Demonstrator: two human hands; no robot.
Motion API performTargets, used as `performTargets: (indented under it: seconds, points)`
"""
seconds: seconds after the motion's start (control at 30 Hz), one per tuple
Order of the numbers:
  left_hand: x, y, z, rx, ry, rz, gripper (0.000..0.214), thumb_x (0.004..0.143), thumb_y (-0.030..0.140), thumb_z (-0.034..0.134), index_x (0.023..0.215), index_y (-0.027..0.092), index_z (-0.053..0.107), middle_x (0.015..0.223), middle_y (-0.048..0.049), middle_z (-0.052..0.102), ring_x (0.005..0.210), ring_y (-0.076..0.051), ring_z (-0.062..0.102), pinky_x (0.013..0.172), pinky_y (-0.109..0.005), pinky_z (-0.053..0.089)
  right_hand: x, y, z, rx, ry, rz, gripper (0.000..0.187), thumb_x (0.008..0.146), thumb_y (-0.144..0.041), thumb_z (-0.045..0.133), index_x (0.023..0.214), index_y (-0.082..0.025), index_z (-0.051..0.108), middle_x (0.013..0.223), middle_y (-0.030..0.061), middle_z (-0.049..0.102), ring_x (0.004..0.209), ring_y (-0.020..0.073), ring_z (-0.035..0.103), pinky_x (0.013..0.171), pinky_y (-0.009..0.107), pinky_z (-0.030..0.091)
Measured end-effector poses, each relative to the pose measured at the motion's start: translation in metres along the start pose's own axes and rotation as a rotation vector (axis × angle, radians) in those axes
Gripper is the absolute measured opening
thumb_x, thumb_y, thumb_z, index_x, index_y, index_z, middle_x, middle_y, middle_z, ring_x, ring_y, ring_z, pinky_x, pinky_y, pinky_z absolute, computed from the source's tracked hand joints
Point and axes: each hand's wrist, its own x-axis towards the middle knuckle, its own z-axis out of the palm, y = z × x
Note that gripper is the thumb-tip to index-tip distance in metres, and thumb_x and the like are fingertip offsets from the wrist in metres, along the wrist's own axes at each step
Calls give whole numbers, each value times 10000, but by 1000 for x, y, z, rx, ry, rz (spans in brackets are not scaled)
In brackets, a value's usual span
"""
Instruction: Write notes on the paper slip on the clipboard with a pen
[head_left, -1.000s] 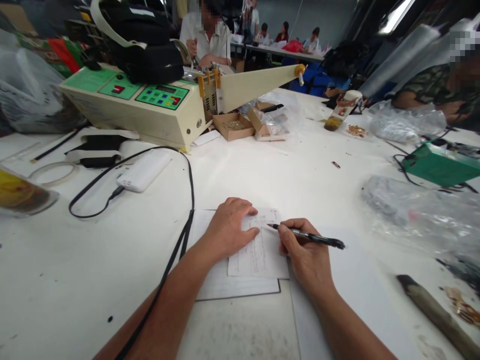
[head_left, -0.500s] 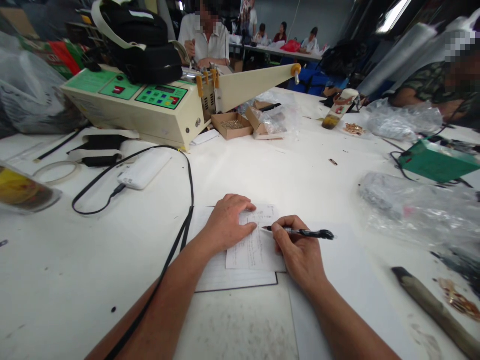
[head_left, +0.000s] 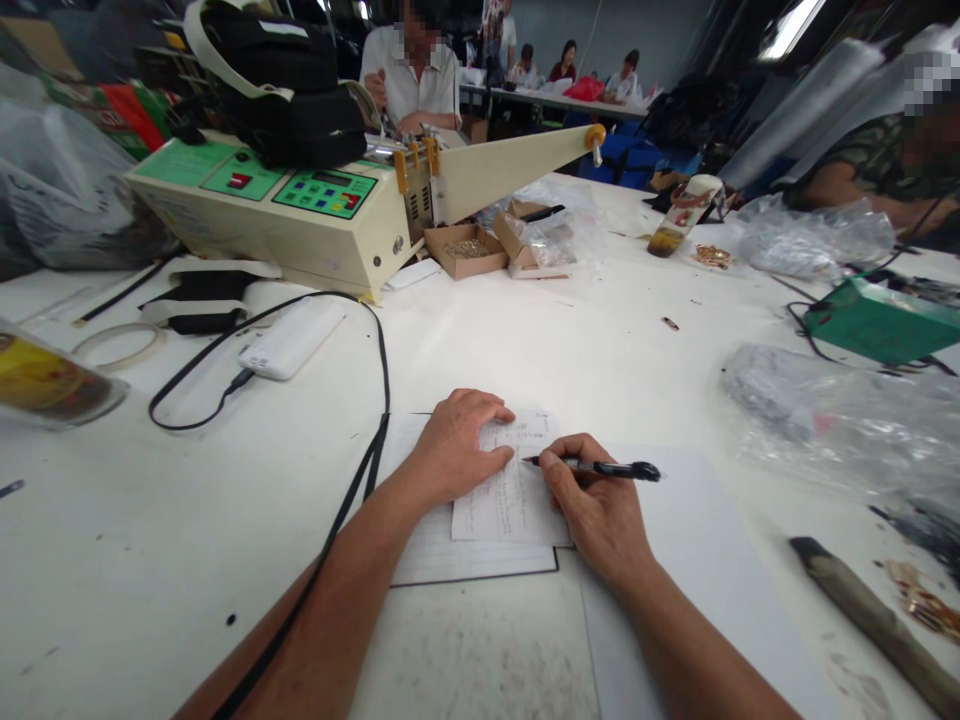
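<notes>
My left hand (head_left: 457,445) lies flat, fingers together, pressing down a small white slip of paper (head_left: 510,495) covered in handwriting. The slip rests on a larger white sheet (head_left: 435,555) with a black edge. My right hand (head_left: 592,505) is closed around a black pen (head_left: 611,468), whose tip touches the slip just right of my left fingers. Both forearms reach in from the bottom edge over the white table (head_left: 600,350).
A black strap (head_left: 360,480) runs past my left arm. A cream machine (head_left: 300,215) with green panels, a white power bank (head_left: 289,340), small cardboard boxes (head_left: 469,250), plastic bags (head_left: 840,420), a green box (head_left: 877,325) and a dark stick (head_left: 870,620) lie about. Other people sit beyond.
The pen tip has slid a little leftward across the slip and the pen now lies flatter. My left hand stays pressed on the paper.
</notes>
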Motion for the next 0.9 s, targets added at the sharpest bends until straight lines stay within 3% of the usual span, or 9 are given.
performTargets:
  seconds: [0.43,0.9]
  points:
    - [-1,-1,-4,5,-80,13,445,754,236,827,1178,235,689,1342,-55,656,1312,-316,517,1144,-506,421,1,1,0,5,-16,-26,263,966,-466,609,867,-223,632,597,-44,526,555,139,472,512,260,352]
    - [0,-1,-4,7,-86,0,450,753,230,831,1180,231,689,1354,-55,651,1320,-312,508,1146,-500,409,2,2,0,7,-25,-21,247,968,-449,617,865,-224,624,586,-54,512,539,128,442,502,258,335]
